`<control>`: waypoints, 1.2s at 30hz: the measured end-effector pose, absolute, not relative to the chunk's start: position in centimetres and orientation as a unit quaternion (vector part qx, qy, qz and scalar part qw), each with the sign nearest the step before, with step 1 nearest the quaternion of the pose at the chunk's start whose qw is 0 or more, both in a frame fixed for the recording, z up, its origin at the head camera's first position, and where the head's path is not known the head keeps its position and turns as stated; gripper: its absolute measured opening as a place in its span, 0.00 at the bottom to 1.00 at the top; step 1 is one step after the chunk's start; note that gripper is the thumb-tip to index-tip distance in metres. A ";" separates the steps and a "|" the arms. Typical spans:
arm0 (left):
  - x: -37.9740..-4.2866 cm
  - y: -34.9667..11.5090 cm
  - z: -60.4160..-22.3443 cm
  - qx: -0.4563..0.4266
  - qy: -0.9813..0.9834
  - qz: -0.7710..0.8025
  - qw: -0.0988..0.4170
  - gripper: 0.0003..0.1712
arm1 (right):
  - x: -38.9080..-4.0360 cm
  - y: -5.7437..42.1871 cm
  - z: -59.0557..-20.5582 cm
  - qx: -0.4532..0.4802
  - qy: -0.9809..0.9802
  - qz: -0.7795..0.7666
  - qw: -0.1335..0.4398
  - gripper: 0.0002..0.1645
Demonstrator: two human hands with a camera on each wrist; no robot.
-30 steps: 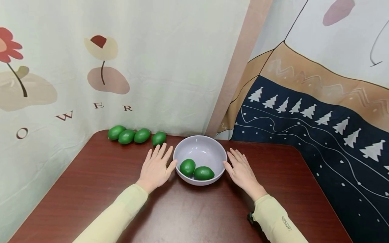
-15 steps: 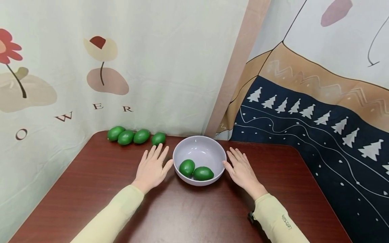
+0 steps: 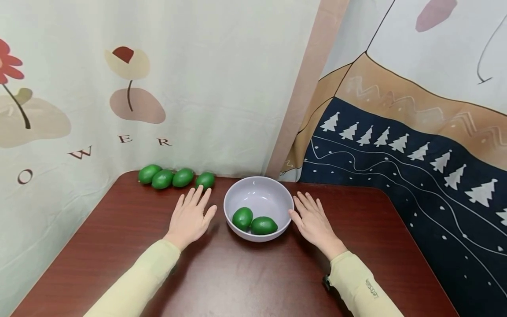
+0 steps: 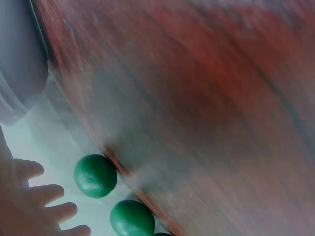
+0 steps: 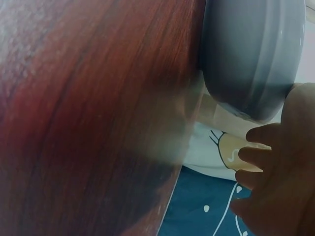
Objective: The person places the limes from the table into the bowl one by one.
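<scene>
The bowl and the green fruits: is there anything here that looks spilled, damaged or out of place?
Nothing stands out. The bowl stands upright on the table with two green fruits inside; four others lie at the table's far left. No spill or damage is visible.

In the head view, the left hand (image 3: 189,220) is hiding part of the green fruit (image 3: 206,179) just beyond it, the right sleeve (image 3: 358,281) is partly covering a dark wristband (image 3: 326,283), and the red flower (image 3: 9,66) is running off the left edge. The left wrist view is blurring the tabletop (image 4: 221,98) and cropping the bowl (image 4: 22,64); the right wrist view, the right hand (image 5: 290,172).
</scene>
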State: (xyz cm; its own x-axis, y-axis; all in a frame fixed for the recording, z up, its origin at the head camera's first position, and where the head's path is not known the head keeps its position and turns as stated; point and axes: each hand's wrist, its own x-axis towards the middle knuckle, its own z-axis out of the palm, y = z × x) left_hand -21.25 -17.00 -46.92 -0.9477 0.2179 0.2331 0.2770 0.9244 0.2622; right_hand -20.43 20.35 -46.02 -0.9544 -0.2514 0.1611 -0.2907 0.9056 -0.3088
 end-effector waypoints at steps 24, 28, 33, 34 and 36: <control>-23.1 -19.4 -46.6 -0.130 -0.978 -0.120 0.109 0.40 | -20.3 20.3 -45.2 0.138 -0.979 0.142 0.038 0.39; -23.3 -19.6 -46.8 -0.130 -0.979 -0.119 0.107 0.40 | -20.3 20.4 -45.3 0.137 -0.980 0.142 0.036 0.39; -23.4 -19.7 -47.0 -0.129 -0.979 -0.118 0.108 0.40 | -20.3 20.4 -45.3 0.138 -0.980 0.142 0.033 0.39; -23.4 -19.7 -47.1 -0.129 -0.979 -0.118 0.107 0.40 | -20.3 20.4 -45.3 0.138 -0.980 0.142 0.033 0.39; -23.4 -19.8 -47.1 -0.129 -0.979 -0.117 0.106 0.40 | -20.2 20.4 -45.3 0.138 -0.979 0.144 0.032 0.39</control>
State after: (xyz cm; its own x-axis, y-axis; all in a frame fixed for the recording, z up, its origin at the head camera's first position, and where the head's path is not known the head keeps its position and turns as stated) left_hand -23.37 -19.75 -47.08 -0.9440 0.2276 0.2387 0.2776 0.9392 0.2023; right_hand -20.24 20.40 -45.31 -0.9597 -0.2616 0.1027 -0.2801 0.9202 -0.2735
